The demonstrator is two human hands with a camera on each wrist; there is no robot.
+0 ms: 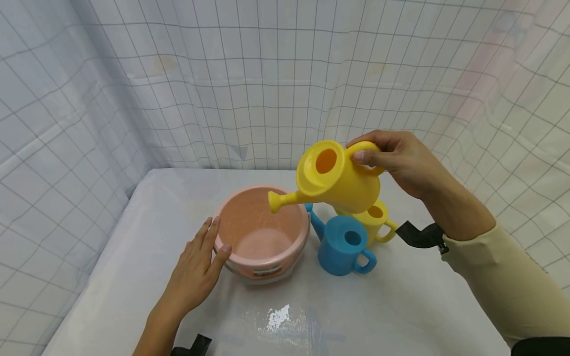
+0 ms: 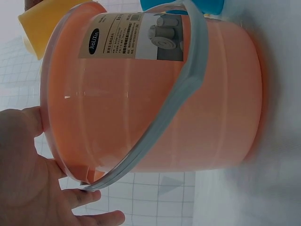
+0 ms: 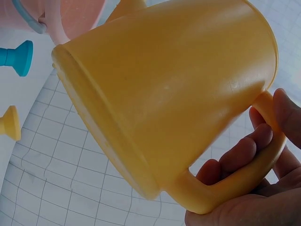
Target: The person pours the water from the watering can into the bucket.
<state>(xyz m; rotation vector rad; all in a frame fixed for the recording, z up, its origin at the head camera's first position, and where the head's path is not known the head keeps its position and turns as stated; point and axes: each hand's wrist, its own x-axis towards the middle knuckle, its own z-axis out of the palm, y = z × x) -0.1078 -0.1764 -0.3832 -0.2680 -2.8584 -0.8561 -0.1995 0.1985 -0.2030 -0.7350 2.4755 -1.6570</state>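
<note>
Three sides of the work area are enclosed by a white grid-patterned curtain (image 1: 276,74). Within it, a white-covered table (image 1: 392,306) carries an upright pink bucket (image 2: 103,108). The raised yellow watering can (image 1: 354,190) is held clear of the table, its spout directed left over the bucket opening as seen in the head view. The blue watering can (image 1: 336,257) stands upright to the right of the bucket; the second yellow watering can (image 1: 373,228) stands behind the blue unit, partly hidden. Right hand (image 1: 403,163): fingers and thumb wrapped around the raised can's handle. Left hand (image 1: 196,269): fingers extended, touching the bucket's left rim. Printed label (image 2: 113,35): located on the bucket's outer wall.
</note>
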